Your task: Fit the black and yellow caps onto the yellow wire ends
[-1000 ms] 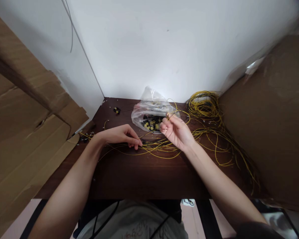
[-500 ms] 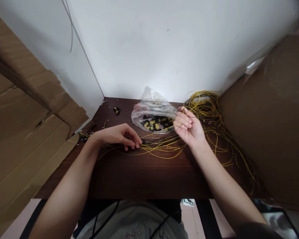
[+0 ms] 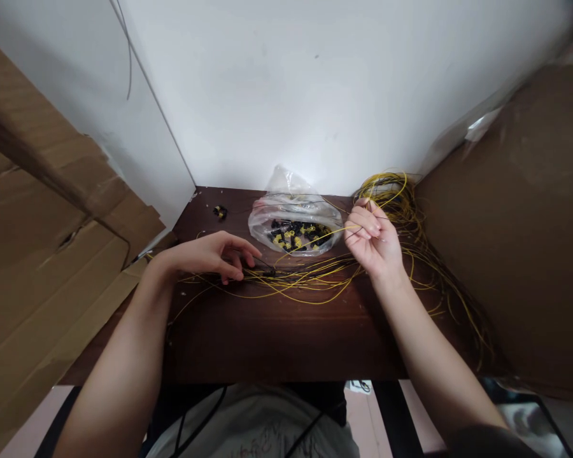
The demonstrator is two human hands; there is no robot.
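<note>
My right hand (image 3: 372,236) is closed, its fingers pinching thin yellow and black wires (image 3: 337,230). The yellow one arcs down to the left, toward the wire bundle. My left hand (image 3: 219,257) hovers at the left part of that bundle of yellow and black wires (image 3: 310,278), its fingers apart and nothing visible in them. Just right of its fingertips lies a small black connector (image 3: 270,271) among the wires. Behind the bundle sits a clear plastic bag (image 3: 286,184), its mouth facing me, with black and yellow connector pieces (image 3: 298,235) inside.
A coil of yellow and black wire (image 3: 386,187) lies at the back right of the dark wooden table (image 3: 286,343). A small black-and-yellow piece (image 3: 220,212) is at the back left. Cardboard (image 3: 42,254) flanks the left, a brown box (image 3: 516,222) the right, a white wall (image 3: 286,89) the back.
My left hand has moved left, away from the black connector, and its fingers have spread. My right hand has shifted slightly right with the wires, and the yellow wire now hangs in a looser curve.
</note>
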